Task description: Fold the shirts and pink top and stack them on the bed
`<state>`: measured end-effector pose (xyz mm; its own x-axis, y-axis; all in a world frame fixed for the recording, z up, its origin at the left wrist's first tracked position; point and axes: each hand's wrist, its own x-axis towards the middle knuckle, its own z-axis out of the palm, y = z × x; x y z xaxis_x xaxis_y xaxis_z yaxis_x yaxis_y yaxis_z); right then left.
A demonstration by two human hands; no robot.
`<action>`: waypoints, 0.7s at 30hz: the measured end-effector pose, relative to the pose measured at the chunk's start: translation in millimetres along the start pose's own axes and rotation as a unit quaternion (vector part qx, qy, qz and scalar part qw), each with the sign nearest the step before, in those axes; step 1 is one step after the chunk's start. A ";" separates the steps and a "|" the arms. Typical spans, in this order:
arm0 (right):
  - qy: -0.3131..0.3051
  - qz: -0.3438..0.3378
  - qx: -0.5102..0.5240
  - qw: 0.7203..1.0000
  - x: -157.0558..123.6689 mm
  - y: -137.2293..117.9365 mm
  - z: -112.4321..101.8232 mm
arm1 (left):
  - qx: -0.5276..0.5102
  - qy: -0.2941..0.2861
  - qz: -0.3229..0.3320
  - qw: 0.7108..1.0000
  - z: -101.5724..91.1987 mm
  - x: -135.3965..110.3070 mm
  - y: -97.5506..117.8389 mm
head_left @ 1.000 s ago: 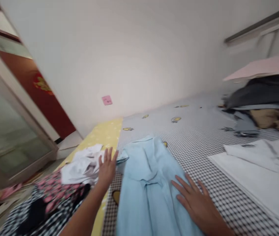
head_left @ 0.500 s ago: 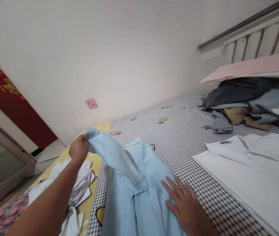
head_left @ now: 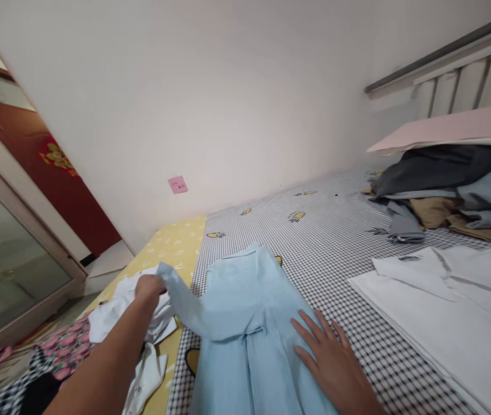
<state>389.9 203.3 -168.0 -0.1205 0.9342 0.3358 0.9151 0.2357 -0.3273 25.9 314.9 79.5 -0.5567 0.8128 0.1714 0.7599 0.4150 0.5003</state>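
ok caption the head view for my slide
Left hand grips part of a blue garment; right hand rests on its edge.

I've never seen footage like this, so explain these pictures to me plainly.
There is no machine here: these are a person's two bare hands, and every picture comes from one head-worn camera looking forward and down. On the checked cloth lies a light-blue garment. The left hand grips a loose end of it, out to the left; the right hand lies spread at its right edge. To the right is folded white clothing, with a darker pile beyond; to the left lie crumpled white clothes.
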 end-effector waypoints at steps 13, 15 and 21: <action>0.058 -0.035 -0.024 0.997 -0.1 3.3 9.0 | -0.086 -0.342 0.086 0.932 116.8 -76.5 97.8; 0.059 -0.033 -0.022 0.997 -0.1 3.0 8.6 | -0.099 -0.283 0.096 0.949 127.1 -62.3 97.9; 0.067 -0.058 -0.026 0.996 -2.4 8.3 6.9 | -0.162 -0.258 0.104 0.947 182.0 -33.6 123.6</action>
<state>395.1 204.9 -177.6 -0.1777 0.8567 0.4843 0.9172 0.3225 -0.2340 199.6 413.4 -18.9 -0.1048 0.9895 -0.0995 0.6456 0.1438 0.7500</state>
